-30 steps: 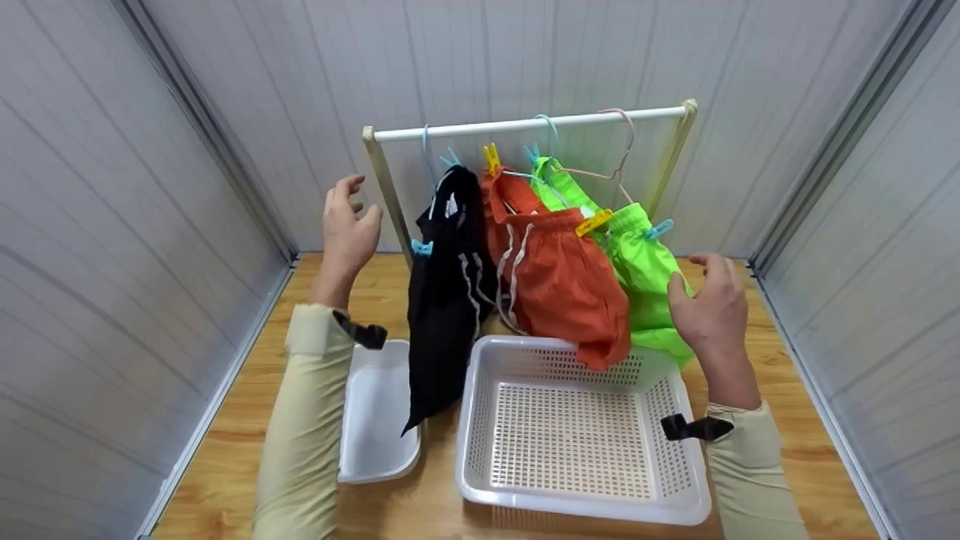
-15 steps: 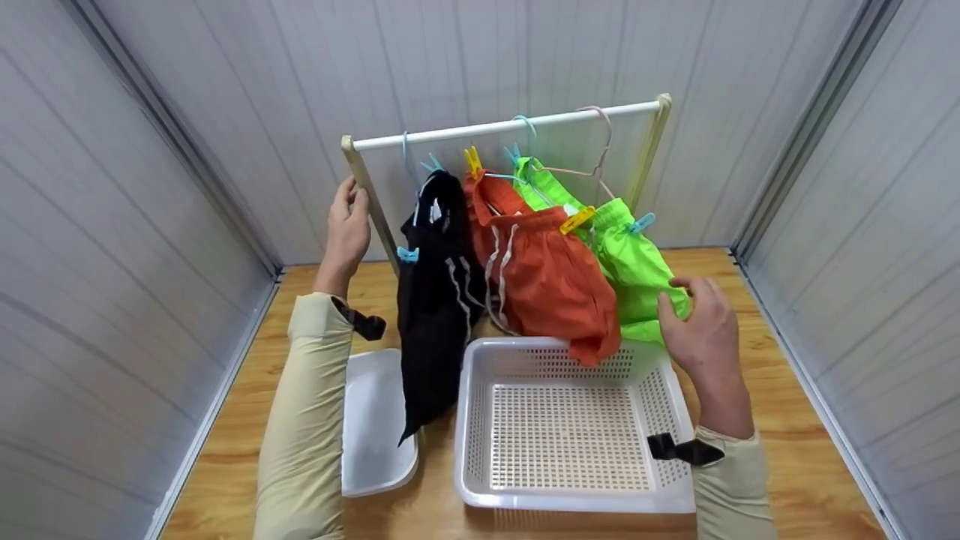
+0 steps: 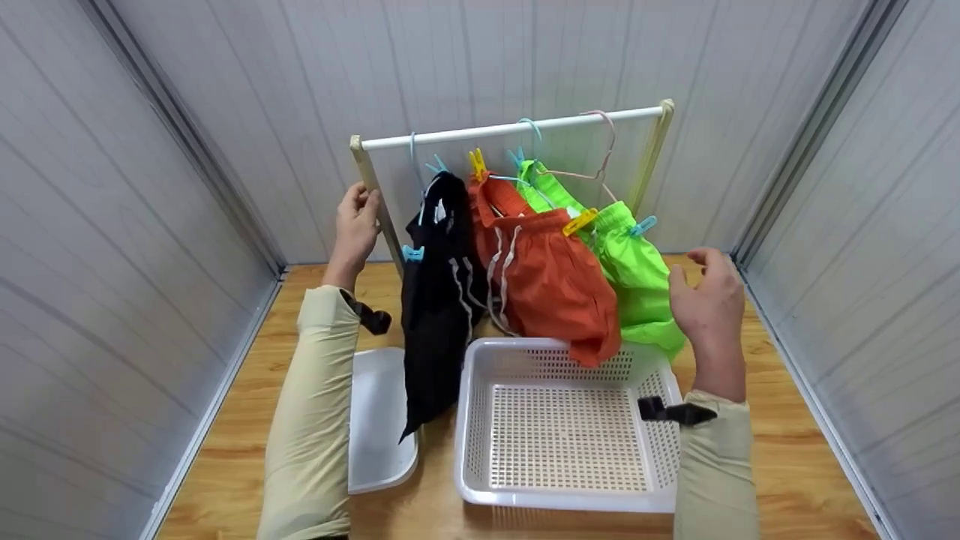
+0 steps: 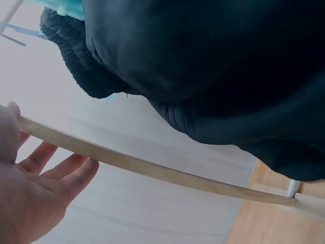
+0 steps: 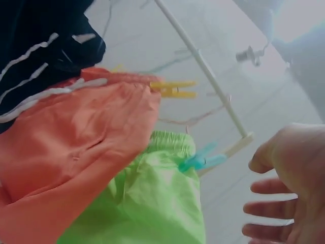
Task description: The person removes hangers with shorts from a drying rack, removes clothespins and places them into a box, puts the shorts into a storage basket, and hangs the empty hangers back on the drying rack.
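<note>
My left hand (image 3: 356,229) holds the left wooden post (image 4: 132,163) of a small clothes rack, with the post between thumb and fingers in the left wrist view. My right hand (image 3: 709,304) is held up beside the green shorts (image 3: 637,277), fingers loosely bent, nothing in them. From the rack's white rail (image 3: 480,131) hang black shorts (image 3: 439,315), orange shorts (image 3: 551,277) and the green pair, on thin hangers with blue and yellow clothes pegs. A blue peg (image 5: 203,158) grips the green waistband in the right wrist view.
A white perforated basket (image 3: 570,501) stands in front of the rack, the orange hem hanging over its back rim. Left of it lies a white tray (image 3: 379,427), partly behind my left sleeve. Grey panel walls (image 3: 187,187) surround the wooden surface (image 3: 795,450).
My left hand has come from beside the rack onto its left post and now holds it. My right hand moved in over the green shorts' edge, then back up and outward.
</note>
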Available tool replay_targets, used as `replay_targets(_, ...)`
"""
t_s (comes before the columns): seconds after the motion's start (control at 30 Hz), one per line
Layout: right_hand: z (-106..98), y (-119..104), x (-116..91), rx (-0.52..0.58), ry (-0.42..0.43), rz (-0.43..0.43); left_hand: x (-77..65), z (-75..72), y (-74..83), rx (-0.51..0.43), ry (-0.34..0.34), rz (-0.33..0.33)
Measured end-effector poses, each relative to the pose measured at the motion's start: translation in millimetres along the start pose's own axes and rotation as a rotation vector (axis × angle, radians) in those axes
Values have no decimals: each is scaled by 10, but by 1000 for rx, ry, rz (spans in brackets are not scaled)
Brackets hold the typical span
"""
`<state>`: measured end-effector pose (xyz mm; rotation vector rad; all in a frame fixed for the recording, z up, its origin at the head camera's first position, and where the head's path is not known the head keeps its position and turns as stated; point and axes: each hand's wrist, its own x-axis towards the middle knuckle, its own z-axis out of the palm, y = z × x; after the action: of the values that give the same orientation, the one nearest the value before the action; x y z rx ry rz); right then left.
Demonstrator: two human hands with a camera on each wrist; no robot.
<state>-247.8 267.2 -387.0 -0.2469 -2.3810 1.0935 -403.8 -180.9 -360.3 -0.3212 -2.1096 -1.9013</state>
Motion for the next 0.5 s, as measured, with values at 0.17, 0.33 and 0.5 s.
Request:
replay_targets(0.17,61,26,232,-60,-55,80,117,-36,-179,-1,10,-23)
replay_targets(0.33,68,17,357,-135,-156,106,151,-31,-245,-3,16,-19)
replay_targets(0.5,120,-23,473,-148,-364,69,175,-10,-304,40,45,35)
